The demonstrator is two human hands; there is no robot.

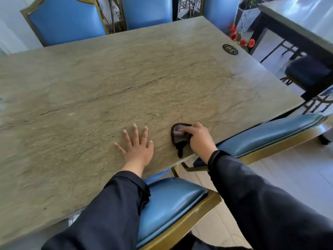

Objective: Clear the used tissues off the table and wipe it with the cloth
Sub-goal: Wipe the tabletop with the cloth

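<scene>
A small dark brown cloth (178,137) lies bunched on the stone-patterned table (108,78), close to its near edge. My right hand (200,138) grips the cloth from the right, its fingers curled over the top. My left hand (137,146) rests flat on the table to the left of the cloth, fingers spread and holding nothing. No tissues show on the tabletop.
A round black number plate (230,49) sits at the table's far right corner. Blue chairs with gold frames stand at the far side (66,20) and the near side (171,201), (270,130). Red flowers (241,37) and another table (297,20) are at the right.
</scene>
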